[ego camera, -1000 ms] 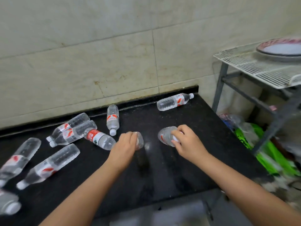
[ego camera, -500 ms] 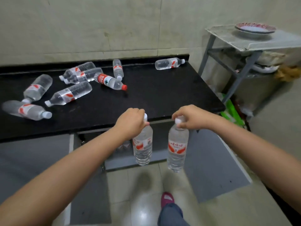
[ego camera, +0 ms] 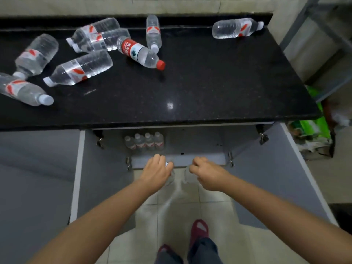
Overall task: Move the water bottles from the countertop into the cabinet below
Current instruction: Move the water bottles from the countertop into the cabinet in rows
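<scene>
My left hand (ego camera: pixel 157 171) grips the top of a clear water bottle (ego camera: pixel 170 179) that hangs below it, mostly hidden. My right hand (ego camera: pixel 205 173) grips a second bottle (ego camera: pixel 187 176) by its cap in the same way. Both hands are low in front of the open cabinet (ego camera: pixel 179 161) under the black countertop (ego camera: pixel 209 82). Several bottles (ego camera: pixel 144 141) stand upright in a row inside the cabinet. Several more lie on their sides on the countertop, among them a red-capped one (ego camera: pixel 141 53) and one at the back right (ego camera: pixel 235 28).
Two grey cabinet doors (ego camera: pixel 102 178) (ego camera: pixel 276 178) stand swung open on either side of my hands. My feet in red slippers (ego camera: pixel 199 229) are on the tiled floor. A metal rack (ego camera: pixel 323 35) and green bags (ego camera: pixel 312 128) are at the right.
Both hands lifted a bottle each off the countertop, carried them over its front edge, and have now lowered them to the cabinet opening. My view has tilted down.
</scene>
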